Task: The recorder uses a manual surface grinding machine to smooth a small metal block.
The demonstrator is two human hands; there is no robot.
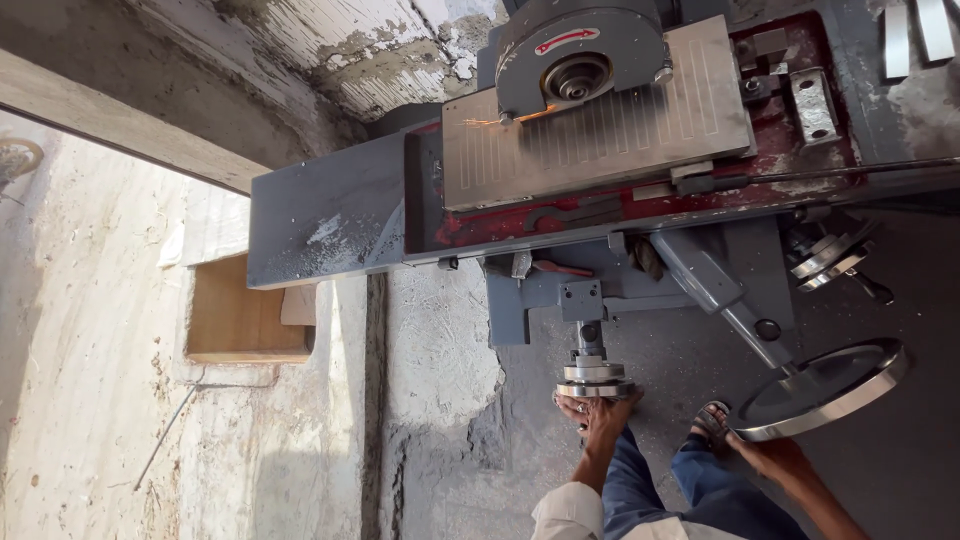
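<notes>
Left hand (598,415) cupped, fingers curled round the small handwheel (595,380) below the grinder's red table (640,205), right hand (770,455) closed on the big handwheel's (825,385) rim beside it; rigid, heavy, smooth steel, probably best gripped at the rim.

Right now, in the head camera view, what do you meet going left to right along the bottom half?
Wooden box set in the pale wall → small handwheel gripped by the left hand → sandalled foot → right hand on the rim of the large polished handwheel.
</notes>
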